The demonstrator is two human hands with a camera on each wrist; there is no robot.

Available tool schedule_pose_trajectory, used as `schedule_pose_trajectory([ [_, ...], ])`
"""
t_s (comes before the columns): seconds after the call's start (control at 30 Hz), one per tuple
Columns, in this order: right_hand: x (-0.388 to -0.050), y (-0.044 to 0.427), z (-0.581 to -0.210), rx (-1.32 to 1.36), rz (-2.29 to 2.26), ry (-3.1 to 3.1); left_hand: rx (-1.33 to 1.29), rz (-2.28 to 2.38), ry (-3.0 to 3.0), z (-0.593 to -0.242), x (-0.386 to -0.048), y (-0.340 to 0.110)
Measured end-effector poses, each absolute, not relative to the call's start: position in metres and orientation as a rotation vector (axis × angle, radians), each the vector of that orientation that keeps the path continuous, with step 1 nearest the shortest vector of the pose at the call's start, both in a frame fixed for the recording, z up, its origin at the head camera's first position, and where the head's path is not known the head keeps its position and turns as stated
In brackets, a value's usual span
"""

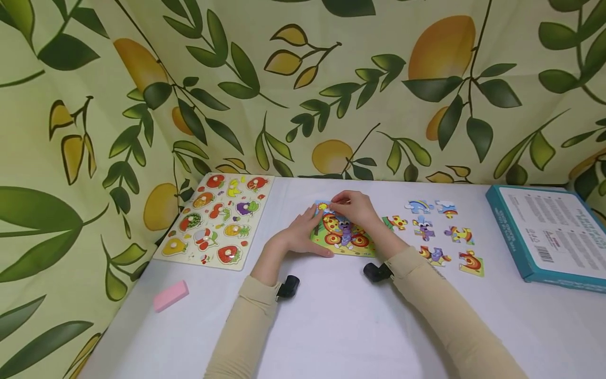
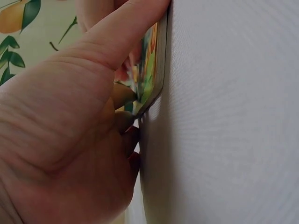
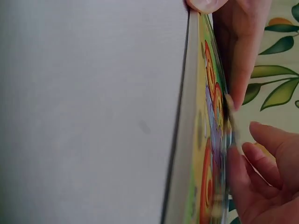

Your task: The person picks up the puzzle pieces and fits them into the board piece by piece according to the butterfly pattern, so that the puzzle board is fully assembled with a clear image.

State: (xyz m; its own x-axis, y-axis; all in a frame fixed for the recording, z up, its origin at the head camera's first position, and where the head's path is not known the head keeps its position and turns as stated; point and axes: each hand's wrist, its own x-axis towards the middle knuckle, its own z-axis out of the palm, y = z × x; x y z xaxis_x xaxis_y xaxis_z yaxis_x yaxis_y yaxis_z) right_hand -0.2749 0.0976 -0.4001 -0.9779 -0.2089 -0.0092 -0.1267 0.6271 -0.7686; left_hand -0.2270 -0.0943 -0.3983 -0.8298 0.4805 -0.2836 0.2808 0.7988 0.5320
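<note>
A puzzle board with a purple butterfly picture lies flat on the table in the head view. My left hand rests against its left side, thumb along the front edge and fingers stretched toward the back corner. Over the board's back edge, near the sun, my right hand pinches a small puzzle piece. In the right wrist view that piece stands tilted above the board's surface. Its picture is seen edge-on and cannot be read. The left wrist view shows the left thumb against the board's thick edge.
Several loose puzzle pieces lie right of the board, one close to the right forearm. A teal box stands farther right. On the left are a fruit knob puzzle and a pink block. A patterned curtain hangs behind.
</note>
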Motion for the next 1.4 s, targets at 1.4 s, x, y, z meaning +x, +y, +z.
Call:
schedule_pose_trajectory([
  [1.4,-0.2726,0.1057,-0.3995,-0.631,-0.965,2.841,0.663,0.581,2.58,-0.393,-0.2257,-0.0927],
])
